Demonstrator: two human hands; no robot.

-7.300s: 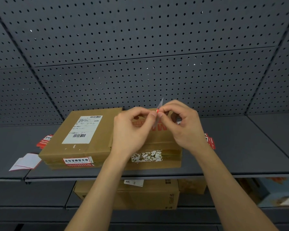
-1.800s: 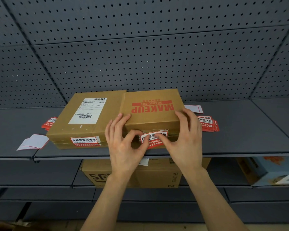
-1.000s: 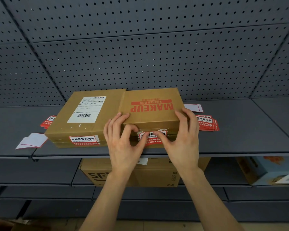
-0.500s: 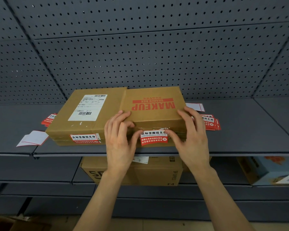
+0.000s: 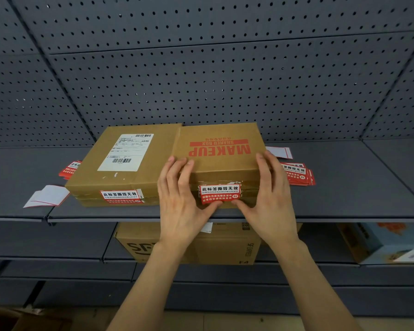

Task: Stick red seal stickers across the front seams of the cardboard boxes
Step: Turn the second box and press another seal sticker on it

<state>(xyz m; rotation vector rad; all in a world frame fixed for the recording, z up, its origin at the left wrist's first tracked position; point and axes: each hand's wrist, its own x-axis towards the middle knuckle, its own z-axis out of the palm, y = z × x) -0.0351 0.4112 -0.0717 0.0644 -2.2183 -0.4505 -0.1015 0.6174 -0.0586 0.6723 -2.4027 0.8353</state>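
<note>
- The right-hand cardboard box (image 5: 219, 161) lies flat on the grey shelf (image 5: 344, 187), its front edge near the shelf lip; the red "MAKEUP" print on its lid reads upside down from the camera, so the lettering's top faces the person.
- A red seal sticker (image 5: 220, 194) sits on that box's front face, long axis horizontal along the box front, text upright toward the camera — it spans the seam, upper part on the lid flap, lower part on the body.
- The left hand (image 5: 181, 201) rests on the box's front left corner, fingers spread flat over the lid edge, thumb tip touching the sticker's lower left corner; it grips nothing.
- The right hand (image 5: 271, 199) mirrors it at the front right corner, fingers flat on the lid, thumb pressed just below the sticker's lower right; it, too, is unclenched and holds nothing.
- The left-hand cardboard box (image 5: 127, 163) touches the first along one side, carries a white shipping label on top, and has its own red sticker (image 5: 120, 196) lying horizontally across its front seam.
- A stack of spare red stickers (image 5: 296, 174) lies on the shelf just right of the right hand — more red ones (image 5: 69, 168) show behind the left box, with white backing paper (image 5: 47, 196) near them.
</note>
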